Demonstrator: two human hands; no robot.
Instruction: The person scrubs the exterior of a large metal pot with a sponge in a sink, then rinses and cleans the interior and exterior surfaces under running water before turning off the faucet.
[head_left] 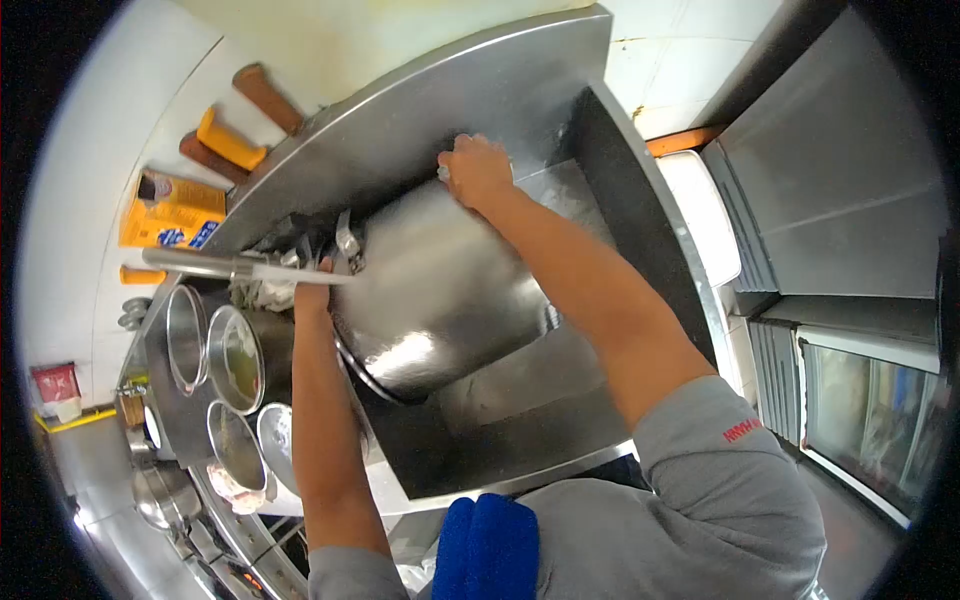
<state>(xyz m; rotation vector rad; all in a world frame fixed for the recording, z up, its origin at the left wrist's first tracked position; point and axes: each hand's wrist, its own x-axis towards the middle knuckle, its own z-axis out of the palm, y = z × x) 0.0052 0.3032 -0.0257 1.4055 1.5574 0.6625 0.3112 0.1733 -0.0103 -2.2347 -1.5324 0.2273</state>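
A large shiny steel stockpot (440,285) lies tilted on its side in a deep metal sink (540,390). At the pot's left end, by its rim, my left hand (315,288) grips it; the fingers are partly hidden behind a steel faucet (200,262) and its water stream. Water from the faucet runs onto the pot's side. My right hand (478,172) is curled at the pot's far upper end. A small pale thing shows at its fingertips, too little visible to name.
Several steel pots and bowls stand left of the sink, one pot (238,360) with greenish liquid. A yellow box (175,210) and knife handles (232,140) line the wall behind. A glass-front cabinet (870,410) stands at right. A blue cloth (486,545) hangs at my front.
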